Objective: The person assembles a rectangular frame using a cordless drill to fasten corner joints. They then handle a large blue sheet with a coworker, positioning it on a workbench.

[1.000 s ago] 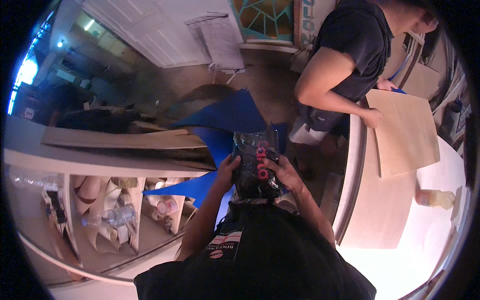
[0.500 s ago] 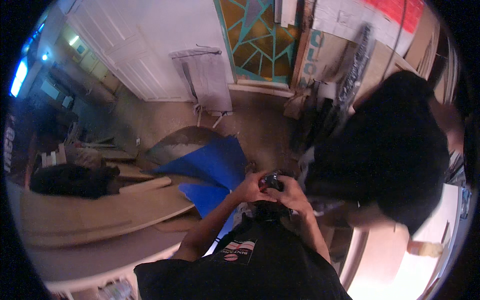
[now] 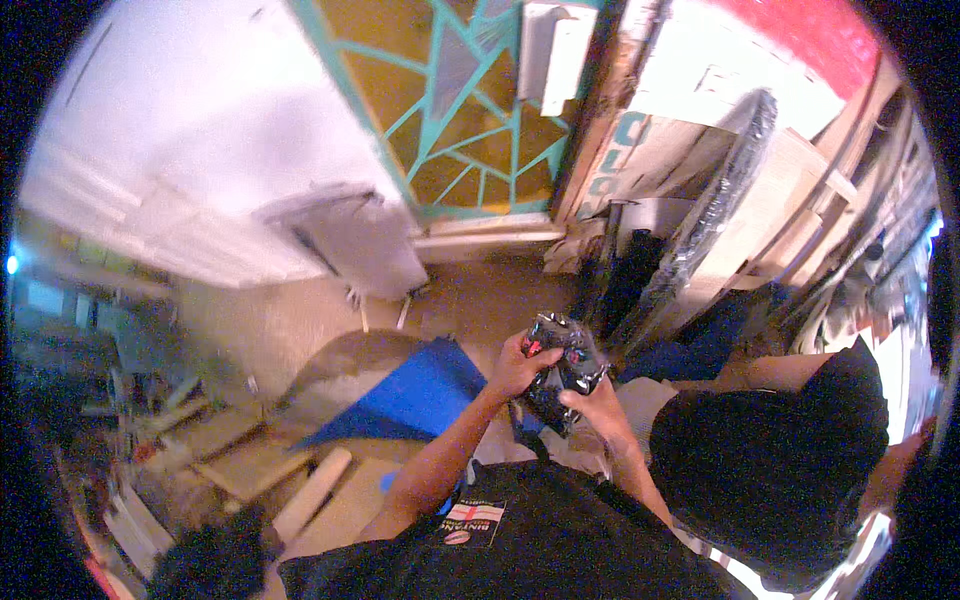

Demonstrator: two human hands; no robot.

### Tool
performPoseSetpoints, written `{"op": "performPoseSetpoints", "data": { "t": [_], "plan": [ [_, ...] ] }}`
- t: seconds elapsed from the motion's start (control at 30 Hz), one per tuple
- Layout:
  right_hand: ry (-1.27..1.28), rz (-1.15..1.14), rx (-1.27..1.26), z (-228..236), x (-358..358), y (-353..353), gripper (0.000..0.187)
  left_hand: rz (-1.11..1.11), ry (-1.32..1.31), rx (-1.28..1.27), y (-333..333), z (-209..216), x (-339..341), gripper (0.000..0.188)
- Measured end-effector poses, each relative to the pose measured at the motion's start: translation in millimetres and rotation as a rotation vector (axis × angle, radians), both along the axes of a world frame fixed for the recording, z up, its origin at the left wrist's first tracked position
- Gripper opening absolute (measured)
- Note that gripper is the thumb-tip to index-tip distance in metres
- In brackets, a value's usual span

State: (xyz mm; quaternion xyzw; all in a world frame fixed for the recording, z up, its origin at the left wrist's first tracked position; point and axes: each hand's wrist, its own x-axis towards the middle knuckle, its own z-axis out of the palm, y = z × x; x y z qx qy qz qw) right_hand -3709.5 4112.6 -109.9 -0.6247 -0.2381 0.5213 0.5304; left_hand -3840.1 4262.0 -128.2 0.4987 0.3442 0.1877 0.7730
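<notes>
Above my chest I hold a black, shiny, crinkled plastic bundle [image 3: 562, 368] with a few small red spots; it looks like a plastic bag, but its contents cannot be made out. My left hand [image 3: 517, 368] grips its left side, thumb laid across the front. My right hand [image 3: 592, 408] is closed on its lower right side, thumb on top. A blue sheet [image 3: 405, 400] with a pointed corner lies beyond my left forearm.
Close on my right a person in a black shirt [image 3: 760, 460] bends over. Wrapped long pieces and boards [image 3: 700, 230] lean at the right. Wood offcuts [image 3: 310, 500] lie at the left. A patterned amber panel [image 3: 460, 120] and a grey folded board [image 3: 360, 240] stand ahead.
The black bundle shows larger and more spread out, and my hands are farther apart on it. The person on the right has shifted lower in view. My view has also turned.
</notes>
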Motion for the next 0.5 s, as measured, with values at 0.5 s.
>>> {"op": "performPoseSetpoints", "data": {
  "t": [0.5],
  "plan": [
    [0.339,-0.513,0.361,-67.3,176.3,188.4,0.042,0.535,-0.046,1.6,382.6,172.4,207.4,0.066]
  ]
}}
